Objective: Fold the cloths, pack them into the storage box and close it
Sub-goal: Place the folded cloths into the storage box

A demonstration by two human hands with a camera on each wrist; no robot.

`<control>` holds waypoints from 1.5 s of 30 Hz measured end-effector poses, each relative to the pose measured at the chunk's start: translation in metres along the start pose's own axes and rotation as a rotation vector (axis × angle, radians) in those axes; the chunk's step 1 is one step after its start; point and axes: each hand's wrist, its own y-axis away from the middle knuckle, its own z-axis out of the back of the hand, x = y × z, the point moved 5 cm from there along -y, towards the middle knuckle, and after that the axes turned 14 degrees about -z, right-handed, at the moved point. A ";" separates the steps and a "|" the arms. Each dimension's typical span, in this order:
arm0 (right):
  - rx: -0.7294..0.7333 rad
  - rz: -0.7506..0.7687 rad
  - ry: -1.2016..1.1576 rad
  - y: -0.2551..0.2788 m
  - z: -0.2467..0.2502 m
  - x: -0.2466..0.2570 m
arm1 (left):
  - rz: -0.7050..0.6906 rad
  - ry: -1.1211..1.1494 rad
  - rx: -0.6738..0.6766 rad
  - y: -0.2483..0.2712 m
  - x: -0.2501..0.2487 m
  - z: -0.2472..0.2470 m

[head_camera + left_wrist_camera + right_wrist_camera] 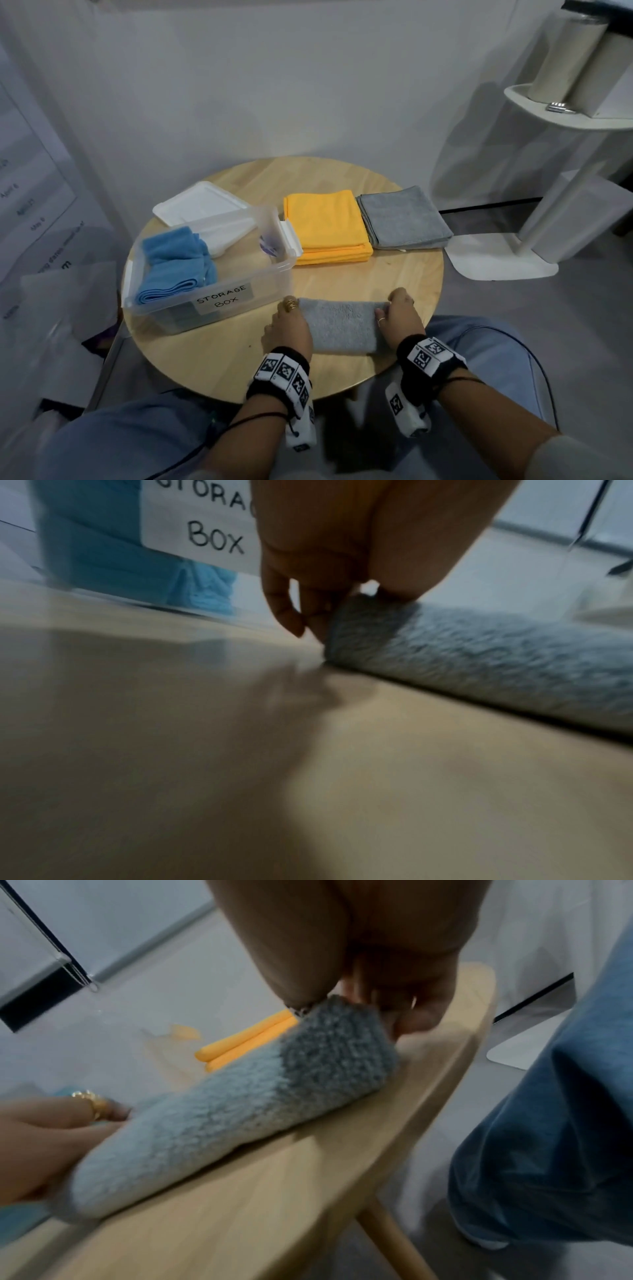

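A folded grey cloth (340, 325) (486, 664) (240, 1112) lies at the near edge of the round wooden table (394, 277). My left hand (289, 323) (329, 607) pinches its left end and my right hand (399, 313) (363, 999) pinches its right end. To the left stands the clear storage box (219, 301) (205, 528), open, with folded blue cloths (174, 265) inside. Its white lid (198, 205) lies behind it. A folded yellow cloth (327, 226) (246, 1039) and another folded grey cloth (404, 217) lie at the back.
A white stand (534, 219) with a flat base sits on the floor to the right of the table. My knees in blue jeans (555, 1123) are under the near edge. A white wall is behind the table.
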 end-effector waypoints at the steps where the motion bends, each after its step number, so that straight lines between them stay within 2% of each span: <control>1: -0.102 0.125 0.017 0.006 0.003 0.008 | -0.097 -0.027 -0.069 0.000 -0.011 0.002; 2: -0.145 0.271 0.030 0.013 0.002 0.017 | -0.208 -0.019 -0.097 0.001 -0.024 0.002; 3: -0.099 0.410 0.067 0.020 -0.006 0.026 | -0.292 -0.001 -0.070 0.002 -0.036 0.000; 5: 0.136 0.541 0.237 0.030 -0.035 0.030 | -0.359 -0.021 0.131 0.005 -0.049 -0.017; 6: 0.241 0.523 0.336 0.031 -0.046 0.025 | -0.365 -0.071 0.243 0.008 -0.048 -0.027; 8: 0.290 0.476 0.453 0.023 -0.058 0.011 | -0.372 -0.159 0.330 0.012 -0.040 -0.040; 11: 0.281 0.393 0.462 0.012 -0.054 0.005 | -0.332 -0.180 0.323 0.015 -0.024 -0.042; 13: 0.310 0.271 0.393 0.003 -0.047 -0.001 | -0.194 -0.129 0.315 0.015 -0.014 -0.038; 15: 0.317 0.220 0.363 -0.004 -0.041 -0.004 | -0.048 -0.038 0.236 0.014 -0.006 -0.030; 17: 0.264 0.234 0.433 -0.007 -0.034 0.001 | 0.061 0.091 0.118 0.012 0.005 -0.024; 19: 0.225 0.236 0.541 -0.005 -0.028 0.014 | 0.125 0.280 0.095 0.008 0.017 -0.022; 22: 0.299 0.215 0.657 0.000 -0.026 0.030 | 0.161 0.403 0.277 0.008 0.025 -0.015; 24: 0.349 0.277 0.689 0.007 -0.025 0.046 | 0.111 0.427 0.356 0.012 0.023 -0.004; 25: 0.395 0.333 0.649 0.013 -0.024 0.056 | 0.048 0.426 0.354 0.012 0.020 0.006; 28: 0.674 0.440 0.329 0.041 -0.015 0.091 | -0.159 0.408 0.275 0.007 0.013 0.059; 30: 0.799 0.450 0.064 0.055 -0.003 0.117 | -0.223 0.505 0.130 0.001 0.019 0.109; 33: 0.743 0.439 -0.354 0.056 0.016 0.167 | -0.250 0.692 -0.282 -0.011 0.043 0.188; 35: 0.749 0.348 -0.617 0.050 0.022 0.202 | -0.239 0.507 -0.484 -0.018 0.070 0.222; 36: 0.792 0.292 -0.684 0.045 0.018 0.218 | -0.233 0.352 -0.483 -0.023 0.084 0.232; 37: 0.850 0.230 -0.690 0.040 0.013 0.233 | -0.227 0.203 -0.393 -0.029 0.096 0.235; 39: 0.931 0.063 -0.594 0.025 -0.007 0.253 | -0.230 -0.034 -0.067 -0.040 0.117 0.224; 41: 0.909 -0.039 -0.430 0.007 -0.025 0.264 | -0.247 -0.174 0.236 -0.046 0.133 0.206; 43: 0.865 -0.059 -0.291 -0.004 -0.037 0.273 | -0.265 -0.216 0.397 -0.050 0.144 0.195; 45: 0.793 -0.005 -0.113 -0.006 -0.043 0.283 | -0.261 -0.214 0.456 -0.058 0.151 0.190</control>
